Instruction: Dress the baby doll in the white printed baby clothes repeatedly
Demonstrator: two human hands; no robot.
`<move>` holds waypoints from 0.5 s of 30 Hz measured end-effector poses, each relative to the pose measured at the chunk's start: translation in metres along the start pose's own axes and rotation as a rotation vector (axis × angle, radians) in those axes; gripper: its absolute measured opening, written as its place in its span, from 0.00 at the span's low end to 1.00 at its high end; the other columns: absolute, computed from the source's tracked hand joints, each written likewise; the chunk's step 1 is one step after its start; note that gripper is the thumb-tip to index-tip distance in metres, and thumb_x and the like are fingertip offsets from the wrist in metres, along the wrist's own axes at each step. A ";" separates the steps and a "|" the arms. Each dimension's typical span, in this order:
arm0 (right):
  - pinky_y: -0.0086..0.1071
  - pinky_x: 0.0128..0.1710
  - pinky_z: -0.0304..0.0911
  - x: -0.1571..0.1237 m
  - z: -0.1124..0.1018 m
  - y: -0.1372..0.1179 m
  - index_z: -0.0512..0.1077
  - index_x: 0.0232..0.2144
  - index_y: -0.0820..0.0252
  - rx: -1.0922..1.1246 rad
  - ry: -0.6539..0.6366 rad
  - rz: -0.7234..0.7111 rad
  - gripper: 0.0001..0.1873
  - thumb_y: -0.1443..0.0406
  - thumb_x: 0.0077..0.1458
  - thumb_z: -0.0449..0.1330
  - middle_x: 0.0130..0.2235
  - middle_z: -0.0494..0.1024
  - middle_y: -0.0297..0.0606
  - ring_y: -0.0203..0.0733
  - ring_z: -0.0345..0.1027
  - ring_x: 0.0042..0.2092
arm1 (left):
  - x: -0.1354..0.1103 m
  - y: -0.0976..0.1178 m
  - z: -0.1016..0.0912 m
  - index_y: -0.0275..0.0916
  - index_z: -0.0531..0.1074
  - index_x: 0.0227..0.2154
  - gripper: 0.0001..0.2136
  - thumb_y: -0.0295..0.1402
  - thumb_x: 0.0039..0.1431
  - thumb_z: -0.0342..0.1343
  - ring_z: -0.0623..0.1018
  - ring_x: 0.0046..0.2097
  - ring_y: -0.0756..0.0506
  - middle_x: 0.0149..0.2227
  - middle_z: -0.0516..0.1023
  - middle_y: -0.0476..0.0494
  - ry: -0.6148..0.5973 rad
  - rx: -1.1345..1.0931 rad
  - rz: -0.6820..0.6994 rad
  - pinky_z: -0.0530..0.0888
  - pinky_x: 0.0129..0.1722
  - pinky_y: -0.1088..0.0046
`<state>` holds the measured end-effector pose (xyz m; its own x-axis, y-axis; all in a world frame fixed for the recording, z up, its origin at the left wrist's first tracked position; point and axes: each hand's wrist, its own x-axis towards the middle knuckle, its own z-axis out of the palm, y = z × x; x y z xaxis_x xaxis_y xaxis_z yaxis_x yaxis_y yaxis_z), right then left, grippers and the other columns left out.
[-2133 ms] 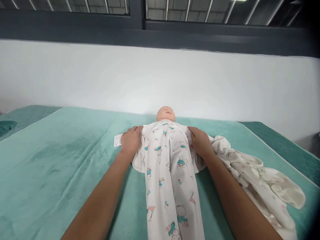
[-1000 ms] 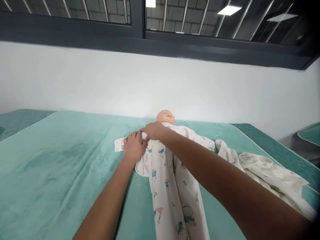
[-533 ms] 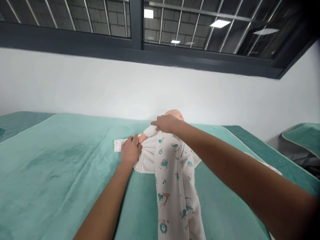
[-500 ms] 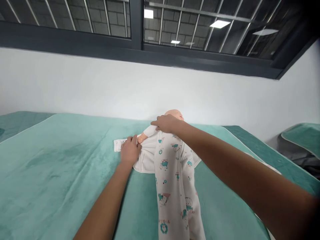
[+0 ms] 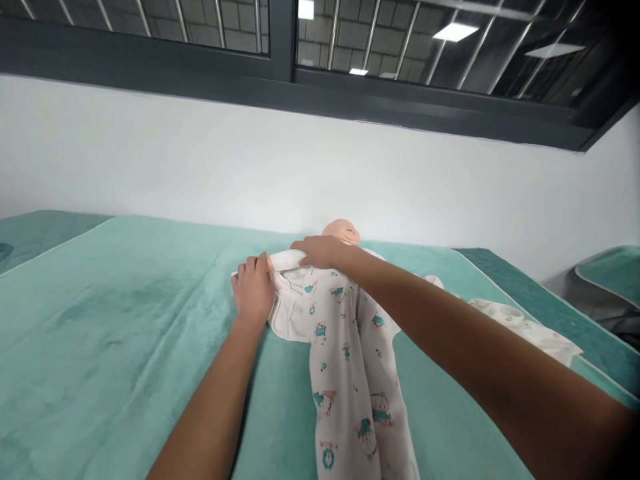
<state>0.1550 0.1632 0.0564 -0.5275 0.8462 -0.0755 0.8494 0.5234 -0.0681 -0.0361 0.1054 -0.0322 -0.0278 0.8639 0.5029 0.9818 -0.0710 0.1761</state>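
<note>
A baby doll lies face up on a teal blanket, dressed in a white sleepsuit printed with small teal and pink animals. My left hand grips the sleepsuit's sleeve at the doll's arm, fingers curled over the cloth. My right hand reaches across the doll's chest and closes on the same sleeve near the shoulder. The doll's arm is hidden under the cloth and my hands.
A second white printed garment lies crumpled on the blanket to the right. A white wall with a dark-framed window stands just behind the doll's head. Another teal-covered surface shows at the far right.
The doll's bare arm, showing half a second ago, is now covered by the sleeve. My left hand has drawn the sleeve end in towards the doll; my right hand shifted slightly left along the shoulder.
</note>
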 end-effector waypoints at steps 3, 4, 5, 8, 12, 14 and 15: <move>0.37 0.42 0.64 0.007 0.005 -0.009 0.69 0.52 0.48 0.068 0.021 0.003 0.21 0.59 0.55 0.60 0.52 0.76 0.39 0.50 0.71 0.48 | 0.004 -0.011 0.004 0.39 0.62 0.59 0.21 0.31 0.65 0.41 0.69 0.51 0.34 0.52 0.72 0.34 -0.072 0.043 -0.018 0.68 0.45 0.55; 0.37 0.45 0.64 0.006 0.004 -0.010 0.69 0.54 0.49 0.088 0.045 -0.002 0.21 0.59 0.57 0.58 0.54 0.75 0.39 0.50 0.70 0.51 | 0.005 -0.013 0.005 0.38 0.62 0.59 0.21 0.32 0.65 0.42 0.69 0.51 0.33 0.52 0.72 0.34 -0.096 0.052 -0.023 0.68 0.45 0.54; 0.38 0.48 0.63 0.003 0.004 -0.010 0.68 0.55 0.50 0.119 0.090 -0.006 0.21 0.59 0.60 0.55 0.56 0.73 0.39 0.49 0.68 0.54 | 0.006 -0.015 0.007 0.38 0.63 0.59 0.21 0.32 0.65 0.43 0.69 0.52 0.33 0.52 0.72 0.34 -0.114 0.058 -0.026 0.68 0.46 0.54; 0.37 0.55 0.59 -0.024 0.006 0.003 0.68 0.55 0.53 0.305 0.355 0.022 0.20 0.60 0.65 0.47 0.57 0.72 0.37 0.43 0.65 0.57 | 0.005 -0.017 0.008 0.39 0.65 0.57 0.20 0.32 0.63 0.45 0.70 0.52 0.33 0.52 0.74 0.35 -0.151 0.045 -0.039 0.68 0.48 0.53; 0.40 0.57 0.57 -0.079 0.042 0.044 0.70 0.53 0.55 0.438 0.808 0.291 0.21 0.58 0.64 0.47 0.56 0.73 0.39 0.45 0.64 0.57 | -0.005 -0.008 0.001 0.36 0.65 0.57 0.21 0.28 0.61 0.47 0.67 0.58 0.33 0.54 0.72 0.34 -0.101 -0.029 -0.064 0.62 0.56 0.45; 0.45 0.58 0.55 -0.102 0.070 0.062 0.70 0.53 0.59 0.335 0.849 0.440 0.22 0.59 0.62 0.48 0.55 0.74 0.44 0.49 0.63 0.57 | -0.012 0.008 -0.008 0.35 0.63 0.58 0.22 0.26 0.61 0.45 0.61 0.63 0.34 0.58 0.69 0.33 0.015 -0.117 0.002 0.55 0.61 0.42; 0.45 0.58 0.54 -0.111 0.083 0.068 0.70 0.54 0.60 0.300 0.837 0.483 0.22 0.60 0.62 0.48 0.54 0.74 0.45 0.49 0.64 0.56 | -0.016 0.019 -0.014 0.35 0.63 0.58 0.22 0.25 0.62 0.44 0.60 0.64 0.36 0.59 0.69 0.34 0.069 -0.198 0.065 0.54 0.63 0.43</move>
<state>0.2698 0.0967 -0.0220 0.1522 0.8190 0.5532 0.8682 0.1567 -0.4708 -0.0191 0.0835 -0.0253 0.0152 0.8188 0.5739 0.9260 -0.2280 0.3008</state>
